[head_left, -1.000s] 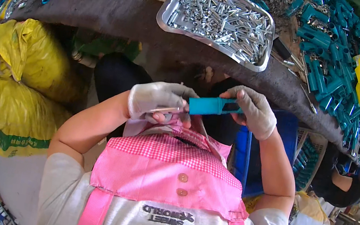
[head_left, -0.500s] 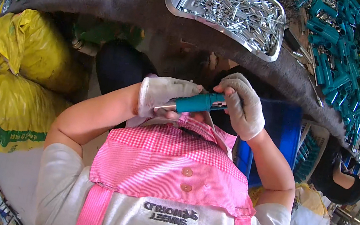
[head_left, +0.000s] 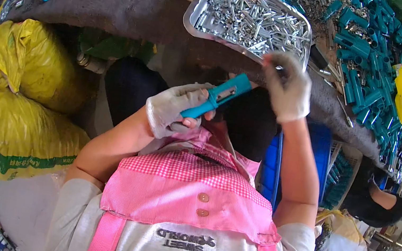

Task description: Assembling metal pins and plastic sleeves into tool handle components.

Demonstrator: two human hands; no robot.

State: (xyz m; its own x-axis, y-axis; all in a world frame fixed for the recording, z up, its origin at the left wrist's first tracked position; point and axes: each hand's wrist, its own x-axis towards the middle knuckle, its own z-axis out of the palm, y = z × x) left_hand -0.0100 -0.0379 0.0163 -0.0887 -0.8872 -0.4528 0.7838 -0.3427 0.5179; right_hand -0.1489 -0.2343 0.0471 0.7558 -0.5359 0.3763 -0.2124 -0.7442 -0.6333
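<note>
Left hand (head_left: 174, 110), in a knit glove, is closed around the lower end of the teal plastic handle (head_left: 218, 95), held in the air just off the table's near edge, over the lap. Looks light, rigid and smooth-moulded, with a slot showing metal; grip the plain shank, not the slot. Right hand (head_left: 286, 86), fingers loosely curled, is at the near edge of the metal tray (head_left: 201, 4) of small shiny pins (head_left: 254, 19); can't tell whether it has pinched one. Pins look tiny and slippery.

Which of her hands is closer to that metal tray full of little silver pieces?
Right. The right hand reaches the metal tray at its near rim; the left hand is below it, holding a teal tool.
</note>
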